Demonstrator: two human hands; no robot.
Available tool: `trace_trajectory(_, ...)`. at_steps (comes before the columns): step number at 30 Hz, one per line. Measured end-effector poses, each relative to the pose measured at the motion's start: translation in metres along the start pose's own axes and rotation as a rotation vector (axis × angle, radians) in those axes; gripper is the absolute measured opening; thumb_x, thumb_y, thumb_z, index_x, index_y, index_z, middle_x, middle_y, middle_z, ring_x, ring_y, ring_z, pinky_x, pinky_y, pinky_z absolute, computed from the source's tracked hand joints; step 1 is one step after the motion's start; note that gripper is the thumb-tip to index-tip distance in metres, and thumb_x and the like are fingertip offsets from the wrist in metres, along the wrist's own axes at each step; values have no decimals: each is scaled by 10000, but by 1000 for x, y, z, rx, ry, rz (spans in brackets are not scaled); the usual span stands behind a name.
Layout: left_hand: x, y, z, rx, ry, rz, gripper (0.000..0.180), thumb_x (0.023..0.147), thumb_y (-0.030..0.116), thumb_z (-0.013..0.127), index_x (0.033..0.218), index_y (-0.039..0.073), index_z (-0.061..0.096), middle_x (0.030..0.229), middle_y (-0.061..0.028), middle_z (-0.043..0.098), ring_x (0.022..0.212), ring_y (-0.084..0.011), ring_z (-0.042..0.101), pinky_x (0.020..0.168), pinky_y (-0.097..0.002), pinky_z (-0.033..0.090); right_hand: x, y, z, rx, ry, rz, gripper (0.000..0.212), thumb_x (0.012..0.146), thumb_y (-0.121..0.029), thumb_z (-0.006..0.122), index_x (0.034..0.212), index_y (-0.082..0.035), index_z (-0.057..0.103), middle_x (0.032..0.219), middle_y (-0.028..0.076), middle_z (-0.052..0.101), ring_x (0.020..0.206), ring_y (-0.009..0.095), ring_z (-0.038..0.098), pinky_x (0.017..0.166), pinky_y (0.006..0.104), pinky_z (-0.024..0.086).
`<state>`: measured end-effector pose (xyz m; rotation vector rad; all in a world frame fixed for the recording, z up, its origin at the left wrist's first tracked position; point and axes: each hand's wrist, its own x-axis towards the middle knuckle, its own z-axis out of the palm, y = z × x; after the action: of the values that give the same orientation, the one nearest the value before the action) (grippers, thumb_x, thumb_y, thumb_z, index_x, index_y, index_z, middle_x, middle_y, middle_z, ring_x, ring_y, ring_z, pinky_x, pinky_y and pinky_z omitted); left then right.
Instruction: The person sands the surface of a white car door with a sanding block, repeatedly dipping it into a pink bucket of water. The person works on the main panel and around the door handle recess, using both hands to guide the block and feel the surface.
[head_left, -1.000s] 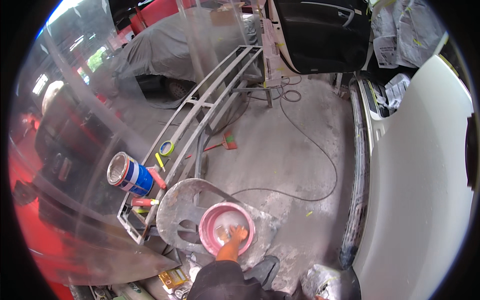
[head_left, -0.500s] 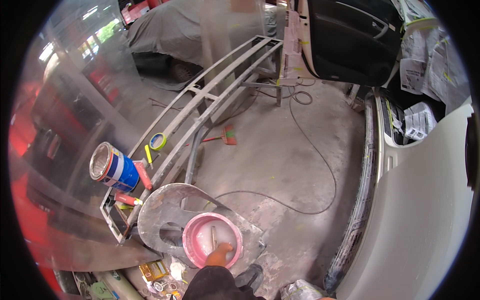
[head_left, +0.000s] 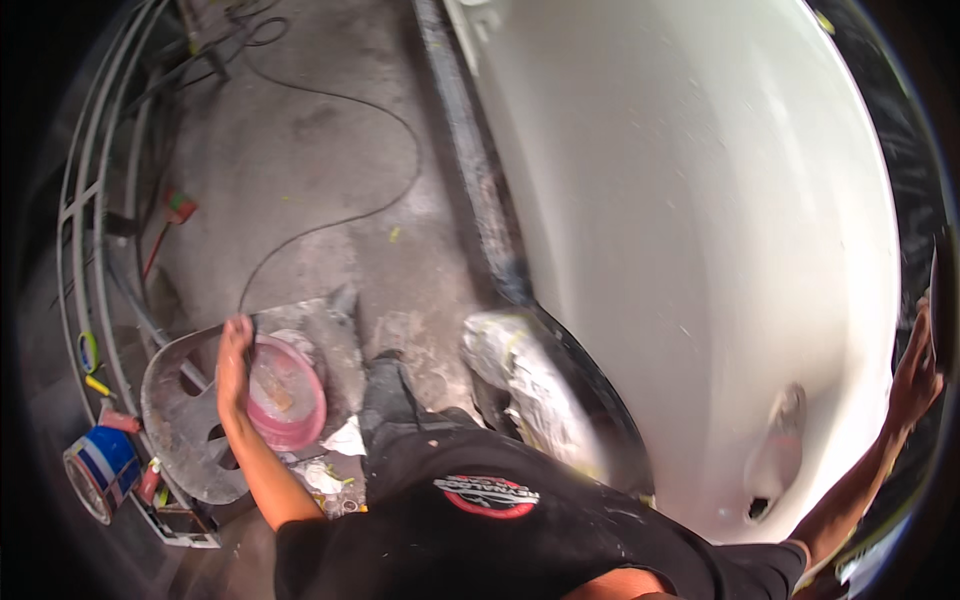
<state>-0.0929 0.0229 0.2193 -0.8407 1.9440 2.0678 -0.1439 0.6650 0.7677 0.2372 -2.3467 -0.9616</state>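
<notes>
My left hand (head_left: 236, 338) is raised at the far rim of a pink basin (head_left: 318, 392), fingers curled. A small dark edge shows beside them, too blurred to name. In the basin's cloudy water lies a tan, block-like piece (head_left: 276, 392). The basin rests on a worn, paint-spotted grey chair seat (head_left: 180, 425) with cut-out holes. Out at the far right, my right hand (head_left: 914, 372) is stretched to the outer edge of a pale car panel (head_left: 690, 230). Its fingers look extended, partly covered by a dark shape at the picture's rim.
A metal frame stand (head_left: 100, 240) runs along the left, holding tape (head_left: 88, 352) and a blue can (head_left: 103, 465). A hose (head_left: 415, 150) snakes over the floor. A red-handled brush (head_left: 178, 207) lies near the stand. Crumpled masking sheet (head_left: 530, 385) sits below the panel.
My view has swung right toward the pale panel. My left hand has come up out of the basin water to its far rim. My right arm now reaches out into view.
</notes>
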Motion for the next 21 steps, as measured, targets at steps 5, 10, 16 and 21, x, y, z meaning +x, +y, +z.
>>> trace_trajectory(5, 42, 70, 236, -218, -192, 384, 477, 839, 201, 692, 1252, 71, 490, 1275, -83, 495, 1161, -213, 494, 1003, -338, 384, -44, 76, -4, -220, 101, 62, 300, 916, -186, 635, 1186, -56, 647, 1126, 134, 678, 986, 265, 659, 837, 388, 526)
trace_trajectory(10, -36, 118, 472, -404, -474, 556, 647, 1002, 348, 421, 1507, 67, 128, 1550, -235, 178, 1449, -347, 168, 1176, -438, 159, -120, 114, -28, -403, 173, -404, 322, 900, -24, 636, 1220, 0, 607, 1210, 144, 634, 1097, 270, 623, 931, 365, 500)
trace_trajectory(16, -113, 92, 561, 75, -247, 574, 695, 1026, 411, 243, 1505, -40, 21, 1573, -265, 18, 1467, -389, -36, 1156, -561, -49, -170, 122, -46, -340, 184, -328, 287, 948, -43, 561, 1228, 12, 596, 1227, 172, 618, 1133, 318, 600, 962, 402, 483)
trace_trajectory(21, -261, -11, 564, -143, -290, 1053, 762, 1002, 395, 324, 1487, -86, -13, 1538, -342, -41, 1450, -449, -49, 1161, -550, -48, -178, 127, -33, -329, 306, -273, 293, 968, -60, 517, 1240, 31, 579, 1242, 197, 602, 1145, 349, 588, 984, 443, 467)
